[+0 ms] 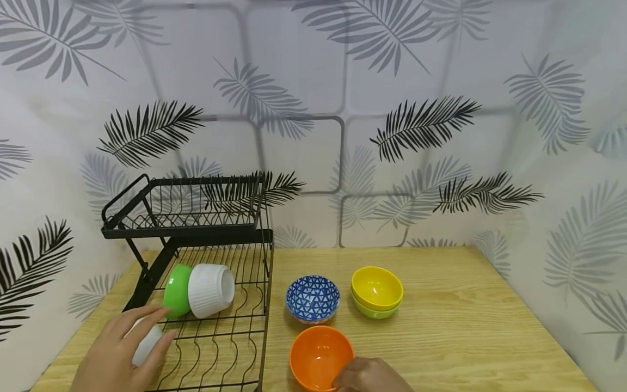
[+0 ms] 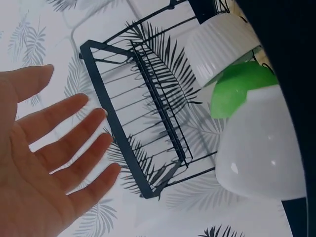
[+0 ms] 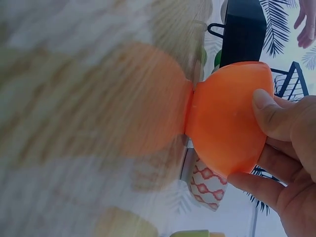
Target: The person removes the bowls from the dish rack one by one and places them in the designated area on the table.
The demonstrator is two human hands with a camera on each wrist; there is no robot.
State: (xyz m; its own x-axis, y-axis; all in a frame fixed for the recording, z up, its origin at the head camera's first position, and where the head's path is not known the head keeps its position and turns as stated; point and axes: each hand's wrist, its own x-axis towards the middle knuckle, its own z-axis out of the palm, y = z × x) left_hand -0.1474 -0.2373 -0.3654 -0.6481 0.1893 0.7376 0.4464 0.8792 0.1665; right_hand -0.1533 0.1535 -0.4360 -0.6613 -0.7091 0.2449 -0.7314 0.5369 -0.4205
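Observation:
At the lower left of the head view, my left hand (image 1: 116, 353) hovers over the dish rack with fingers spread and nothing held. Beside its fingers is a smooth white bowl (image 1: 147, 344), partly hidden by the hand; the left wrist view shows this white bowl (image 2: 261, 153) apart from the palm. My right hand (image 1: 371, 374) grips the near right rim of an orange bowl (image 1: 319, 354), which stands upright on the table. In the right wrist view the thumb presses on the orange bowl (image 3: 229, 118) near its rim, and its base meets the tabletop.
A green bowl (image 1: 177, 291) and a ribbed white bowl (image 1: 210, 290) lean on their sides in the black two-tier rack (image 1: 186, 233). Behind the orange bowl stands a blue-patterned bowl (image 1: 312, 298). To its right, a yellow bowl (image 1: 377, 287) is nested in a lime-green bowl (image 1: 377, 312).

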